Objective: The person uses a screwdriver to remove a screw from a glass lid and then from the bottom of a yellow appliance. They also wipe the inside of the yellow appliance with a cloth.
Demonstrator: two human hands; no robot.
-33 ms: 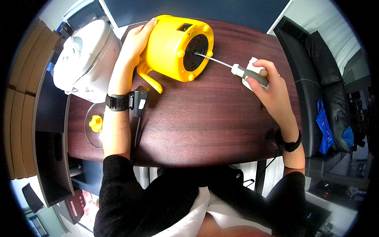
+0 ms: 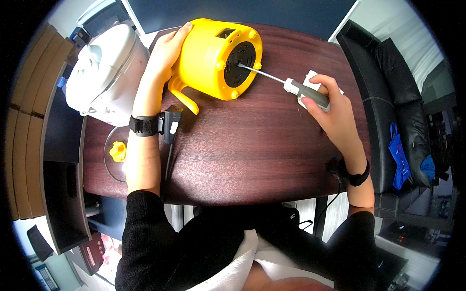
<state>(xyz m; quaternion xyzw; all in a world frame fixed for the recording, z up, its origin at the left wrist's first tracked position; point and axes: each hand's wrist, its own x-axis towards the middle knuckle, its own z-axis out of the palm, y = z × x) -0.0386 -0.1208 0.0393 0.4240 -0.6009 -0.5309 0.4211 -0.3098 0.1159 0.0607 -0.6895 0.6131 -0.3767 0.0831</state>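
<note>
A yellow appliance lies on its side at the back of the table, black base facing right and curved handle pointing toward me. My left hand is closed on its left side. My right hand grips a screwdriver with a grey-and-white handle; the long shaft reaches the middle of that black base. Behind the screwdriver handle, a white object is partly hidden by my hand.
A white lidded appliance stands at the left, with a glass lid and yellow knob nearer me. The dark wooden table has a curved front edge. Cardboard boxes line the left; a black sofa with blue cloth is right.
</note>
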